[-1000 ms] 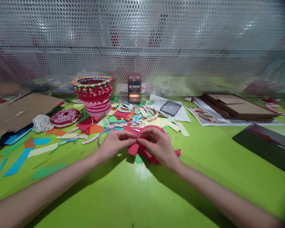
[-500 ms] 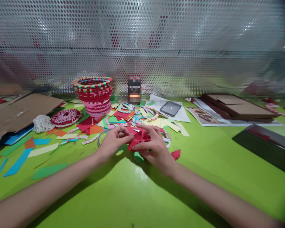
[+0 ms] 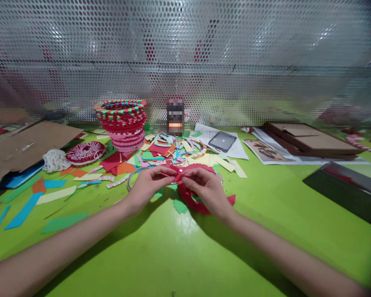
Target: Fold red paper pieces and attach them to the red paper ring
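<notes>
Both of my hands meet low over the table's middle on one piece of red paper. My left hand pinches its left side between thumb and fingers. On the right side, my right hand grips it the same way, close to the left fingertips. A small white spot shows on the paper. Below my right hand curves a red paper ring, partly covered by that hand. A green paper scrap lies by the ring. Behind my left hand a grey ring shows only in part.
Colourful paper strips are heaped behind my hands. A tall stack of woven rings stands back left, near a red-and-white disc and white yarn. At right are a dark box and a brown frame. Perforated metal rises behind.
The red paper, spread wider before, is now narrow between my fingertips. My right fingers have drawn in from a spread to a pinch, and the red ring beneath shows more.
</notes>
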Motion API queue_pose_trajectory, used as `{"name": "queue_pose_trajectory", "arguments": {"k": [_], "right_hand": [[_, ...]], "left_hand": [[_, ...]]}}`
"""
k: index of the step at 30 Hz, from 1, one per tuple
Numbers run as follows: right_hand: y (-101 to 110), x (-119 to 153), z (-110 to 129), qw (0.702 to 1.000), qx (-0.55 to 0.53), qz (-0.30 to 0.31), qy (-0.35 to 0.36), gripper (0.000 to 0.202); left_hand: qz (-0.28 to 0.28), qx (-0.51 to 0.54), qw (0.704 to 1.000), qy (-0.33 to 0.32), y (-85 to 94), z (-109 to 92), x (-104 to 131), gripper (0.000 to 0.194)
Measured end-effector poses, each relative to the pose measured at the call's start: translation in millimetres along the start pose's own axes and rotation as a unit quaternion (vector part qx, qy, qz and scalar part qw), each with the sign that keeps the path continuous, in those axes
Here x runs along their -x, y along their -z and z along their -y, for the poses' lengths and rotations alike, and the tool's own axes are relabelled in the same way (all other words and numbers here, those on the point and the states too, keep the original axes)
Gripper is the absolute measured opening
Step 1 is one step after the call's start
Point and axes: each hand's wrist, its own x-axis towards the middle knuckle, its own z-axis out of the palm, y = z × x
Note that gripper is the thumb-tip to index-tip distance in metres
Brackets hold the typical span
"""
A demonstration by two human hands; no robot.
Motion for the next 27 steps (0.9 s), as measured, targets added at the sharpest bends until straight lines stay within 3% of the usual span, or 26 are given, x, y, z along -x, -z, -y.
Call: {"name": "queue_pose_trajectory", "arguments": {"k": [4, 9, 20, 27], "right_hand": [[-0.4, -0.6, -3.0, 0.998, -0.025, -0.017, -0.051, 0.021], [0.7, -2.2, -2.4, 0.999, -0.023, 0.009, -0.036, 0.023], [-2.4, 2.4, -2.0, 0.991, -0.075, -0.035, -0.103, 0.027], [-3.8, 2.8, 2.7, 0.991, -0.086, -0.039, -0.100, 0.028]], "left_hand": [[-0.013, -0.008, 1.000, -0.015, -0.6, -0.2, 0.9, 0.010], [-0.011, -0.035, 0.999, -0.010, 0.2, 2.4, 0.2, 0.012], [-0.006, 0.002, 1.000, -0.008, -1.6, 6.6, 2.6, 0.018], [-0.015, 0.009, 1.000, -0.002, -5.0, 4.8, 4.9, 0.020]]}}
